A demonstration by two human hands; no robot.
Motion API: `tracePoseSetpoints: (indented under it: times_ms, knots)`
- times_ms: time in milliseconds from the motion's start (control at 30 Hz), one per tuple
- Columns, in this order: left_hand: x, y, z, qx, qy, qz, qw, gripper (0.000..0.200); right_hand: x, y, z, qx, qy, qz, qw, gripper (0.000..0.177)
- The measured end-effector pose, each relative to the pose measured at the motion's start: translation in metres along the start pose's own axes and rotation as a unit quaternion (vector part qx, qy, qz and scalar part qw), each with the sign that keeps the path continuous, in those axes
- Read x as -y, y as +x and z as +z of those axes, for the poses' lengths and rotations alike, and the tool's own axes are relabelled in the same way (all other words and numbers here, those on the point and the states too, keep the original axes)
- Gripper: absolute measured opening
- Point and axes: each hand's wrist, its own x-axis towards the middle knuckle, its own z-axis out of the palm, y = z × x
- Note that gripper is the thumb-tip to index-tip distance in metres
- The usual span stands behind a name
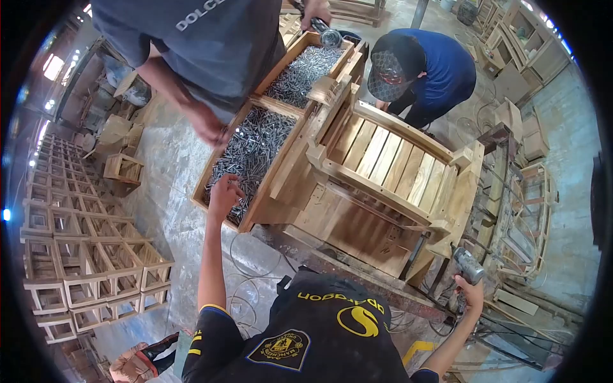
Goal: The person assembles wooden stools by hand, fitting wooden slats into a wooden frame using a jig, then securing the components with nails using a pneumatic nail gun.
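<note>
My left hand (pixel 225 196) reaches over the near end of a wooden box of loose screws (pixel 260 142). Its fingers are bent and spread apart at the screws, and nothing shows clearly between them. Out to the right, my right hand (pixel 470 292) is wrapped round the handle of a power screwdriver (pixel 469 265) with a grey metal body. This tool is beside the corner of a slatted wooden frame (pixel 389 156), which rests on a workbench (pixel 357 255). A second compartment of screws (pixel 305 73) adjoins the first.
Across the box, a co-worker in a dark shirt (pixel 211 48) has one hand near the screws and the other on a similar tool (pixel 329 37). Another person in blue (pixel 440 70) bends behind the frame. Stacked wooden frames (pixel 96 249) stand left; hoses (pixel 252 287) trail below.
</note>
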Motion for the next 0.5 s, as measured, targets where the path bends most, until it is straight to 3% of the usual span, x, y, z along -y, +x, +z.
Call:
tracePoseSetpoints:
  times_ms: [100, 200, 267, 400, 500]
  knots:
    - [0.001, 0.001, -0.004, -0.025, 0.067, 0.035, 0.997, 0.021, 0.004, -0.005, 0.009, -0.027, 0.019, -0.009, 0.999, 0.042]
    - [-0.007, -0.009, -0.006, 0.064, -0.291, 0.010, 0.954, 0.021, 0.006, -0.008, 0.011, -0.030, 0.015, 0.005, 0.999, 0.039]
    - [-0.012, -0.012, 0.000, 0.048, -0.369, -0.012, 0.928, 0.022, 0.002, -0.006, 0.009, -0.028, 0.002, 0.038, 0.999, 0.036]
    - [0.012, -0.006, -0.008, 0.036, -0.513, -0.081, 0.854, 0.023, 0.003, -0.006, 0.017, -0.036, -0.004, -0.002, 0.999, 0.030]
    - [0.019, -0.001, -0.019, 0.068, -0.294, -0.062, 0.951, 0.022, 0.009, -0.008, 0.028, -0.044, -0.010, -0.005, 0.999, 0.027]
